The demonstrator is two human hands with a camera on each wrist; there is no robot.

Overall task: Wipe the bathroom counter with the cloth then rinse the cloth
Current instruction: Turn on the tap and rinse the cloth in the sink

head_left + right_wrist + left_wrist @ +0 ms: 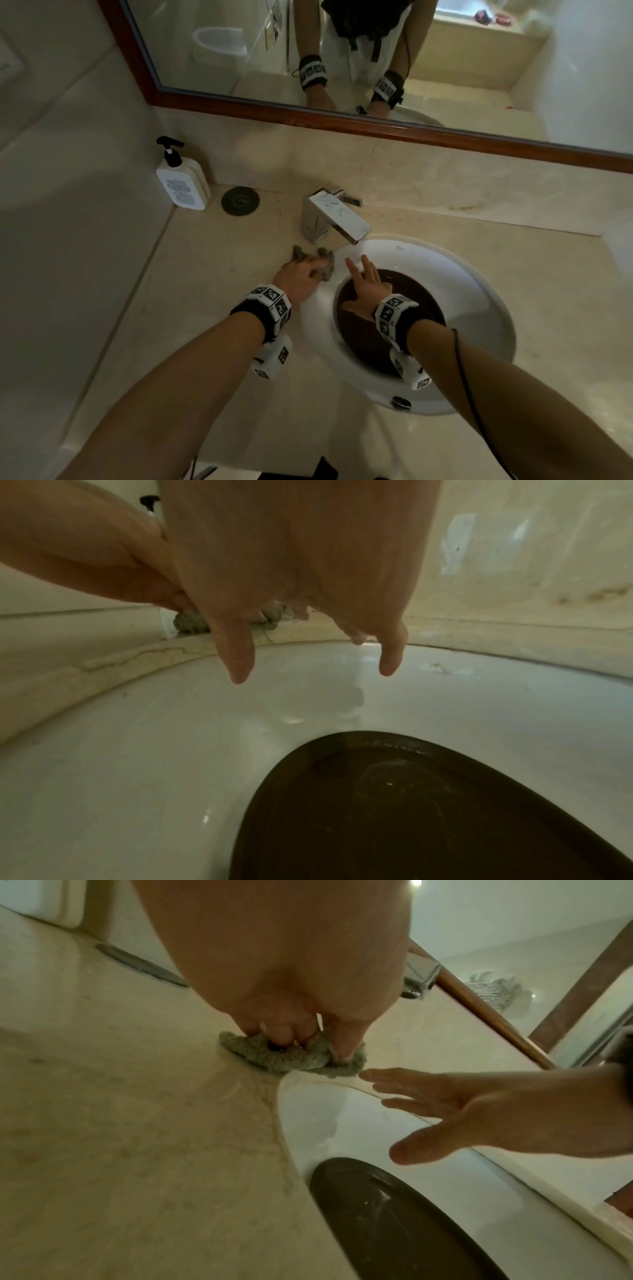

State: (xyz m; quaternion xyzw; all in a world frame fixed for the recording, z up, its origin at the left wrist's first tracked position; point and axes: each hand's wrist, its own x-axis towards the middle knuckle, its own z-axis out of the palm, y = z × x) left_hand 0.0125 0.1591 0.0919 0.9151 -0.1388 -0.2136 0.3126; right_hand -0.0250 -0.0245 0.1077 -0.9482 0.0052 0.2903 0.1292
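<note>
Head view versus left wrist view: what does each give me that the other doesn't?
Head only: soap bottle, whole faucet and mirror. Left wrist only: left hand fingertips curled into the cloth, pressing it on the counter at the sink rim. Both: open right hand over the basin.

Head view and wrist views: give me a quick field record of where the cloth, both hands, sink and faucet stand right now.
cloth: grey-green cloth, bunched on the counter by the sink rim, below the faucet
left hand: left hand presses on and pinches the cloth, fingers curled into it
right hand: right hand flat, fingers spread, over the basin, holding nothing
sink: white sink, dark brown centre
faucet: chrome faucet, no water stream visible
other: pump bottle at the back left corner
</note>
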